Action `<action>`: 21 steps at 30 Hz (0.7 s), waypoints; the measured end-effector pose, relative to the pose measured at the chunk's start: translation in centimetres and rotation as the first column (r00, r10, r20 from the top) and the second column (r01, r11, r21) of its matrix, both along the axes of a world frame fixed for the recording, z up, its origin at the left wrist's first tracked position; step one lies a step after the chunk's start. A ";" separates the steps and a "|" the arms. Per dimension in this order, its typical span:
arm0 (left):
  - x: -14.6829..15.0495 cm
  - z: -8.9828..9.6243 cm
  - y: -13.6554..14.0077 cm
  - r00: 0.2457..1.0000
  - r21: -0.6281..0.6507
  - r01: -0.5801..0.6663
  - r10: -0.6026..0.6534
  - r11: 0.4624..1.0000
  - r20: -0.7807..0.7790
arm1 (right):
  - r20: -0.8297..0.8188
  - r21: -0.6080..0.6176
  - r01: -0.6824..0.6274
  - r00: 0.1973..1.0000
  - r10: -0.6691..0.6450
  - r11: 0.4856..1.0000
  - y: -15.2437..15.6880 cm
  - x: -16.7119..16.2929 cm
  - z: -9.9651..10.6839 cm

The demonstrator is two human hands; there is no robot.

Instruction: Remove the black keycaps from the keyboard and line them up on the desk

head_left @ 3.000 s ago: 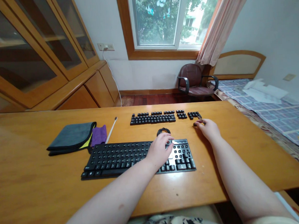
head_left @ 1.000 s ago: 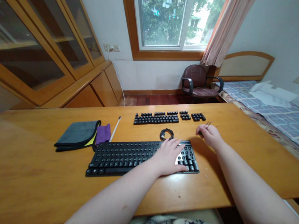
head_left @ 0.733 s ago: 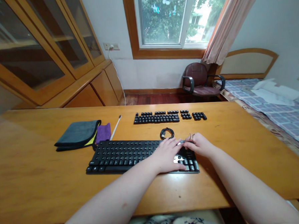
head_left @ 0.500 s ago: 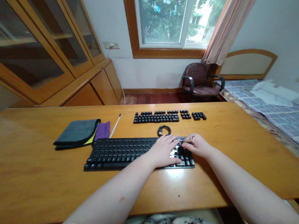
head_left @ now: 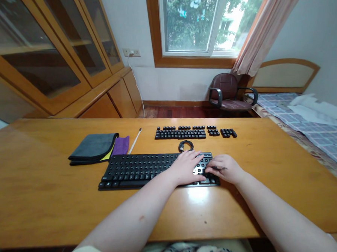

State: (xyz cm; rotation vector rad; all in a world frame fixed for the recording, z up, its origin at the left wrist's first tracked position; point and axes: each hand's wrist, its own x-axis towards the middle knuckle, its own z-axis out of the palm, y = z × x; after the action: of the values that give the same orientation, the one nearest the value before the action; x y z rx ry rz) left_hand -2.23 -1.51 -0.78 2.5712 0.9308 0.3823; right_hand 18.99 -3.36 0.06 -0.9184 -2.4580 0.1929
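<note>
A black keyboard [head_left: 142, 168] lies near the middle of the desk, and many of its upper-row keycaps are off, with small stems showing. My left hand [head_left: 186, 166] rests flat across its right part, fingers spread, the thumb near the number pad's lower keys. Over the number pad at the right end, my right hand [head_left: 224, 169] is closed in a pinch. A thin dark, wire-like thing sticks out from its fingers; its kind is not clear. The fingertips meet the keys, and what lies right beneath them is hidden.
Loose black keycaps [head_left: 180, 133] lie in rows behind the keyboard. A coiled black USB cable [head_left: 185, 145] sits between. To the left are a folded grey cloth [head_left: 93, 148], a purple cloth [head_left: 120, 145] and a thin white-handled brush [head_left: 135, 140]. A chair [head_left: 226, 93] stands beyond the desk.
My right hand has turned slightly and lowered toward the nearer number-pad keys. My left hand stays spread on the keyboard. The whole view has shifted a little.
</note>
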 end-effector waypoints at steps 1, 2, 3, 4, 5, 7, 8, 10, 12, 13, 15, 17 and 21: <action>0.0 -0.1 0.0 1.000 -0.001 0.000 0.000 1.000 -0.001 | -0.003 0.011 0.013 1.000 -0.013 1.000 0.0 0.0 -0.1; 0.0 -0.1 0.0 1.000 -0.004 0.000 0.000 1.000 -0.002 | -0.020 0.012 0.032 0.999 -0.032 0.999 0.0 0.0 -0.1; 0.1 -0.1 0.1 1.000 -0.006 -0.002 0.002 1.000 -0.001 | -0.054 0.003 0.066 0.996 -0.066 0.998 -0.1 0.0 -0.1; 0.1 -0.1 0.1 1.000 -0.009 -0.005 0.005 1.000 0.001 | -0.103 -0.013 0.118 0.988 -0.119 0.993 -0.1 0.1 -0.1; 0.1 -0.1 0.1 1.000 -0.012 -0.007 0.007 1.000 0.005 | -0.162 -0.033 0.182 0.969 -0.185 0.983 -0.2 0.3 0.0; 0.1 -0.1 0.1 1.000 -0.019 -0.010 0.011 1.000 0.014 | -0.278 -0.095 0.324 0.899 -0.337 0.941 -0.1 0.7 0.1; 0.1 0.0 0.1 1.000 -0.023 -0.011 0.011 1.000 0.018 | -0.321 -0.145 0.382 0.855 -0.408 0.913 0.0 0.9 0.1; 0.0 0.1 0.0 0.999 -0.029 -0.014 0.015 0.999 0.029 | -0.380 -0.281 0.445 0.762 -0.524 0.851 0.3 1.0 0.0; 0.1 0.3 -0.1 0.997 -0.025 -0.038 0.040 0.999 0.067 | -0.424 -0.431 0.458 0.658 -0.623 0.777 0.7 0.7 -0.3; 0.1 0.4 -0.2 0.993 -0.024 -0.059 0.061 0.998 0.099 | -0.443 -0.494 0.449 0.607 -0.660 0.745 0.9 0.4 -0.4; 0.3 0.6 -0.4 0.977 -0.034 -0.104 0.109 0.994 0.182 | -0.474 -0.587 0.394 0.541 -0.695 0.707 1.0 -0.5 -0.7; 0.5 0.8 -0.6 0.955 -0.060 -0.135 0.146 0.989 0.258 | -0.489 -0.647 0.299 0.544 -0.682 0.701 0.8 -1.6 -1.0; 0.6 0.8 -0.7 0.913 -0.120 -0.153 0.187 0.981 0.362 | -0.494 -0.644 0.212 0.618 -0.611 0.735 0.0 -3.1 -0.9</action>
State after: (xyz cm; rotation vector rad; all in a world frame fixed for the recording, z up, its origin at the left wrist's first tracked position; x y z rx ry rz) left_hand -1.60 -2.18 0.00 2.2308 1.0020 0.8262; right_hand 15.92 -3.35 -0.86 -1.3469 -1.4255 0.9074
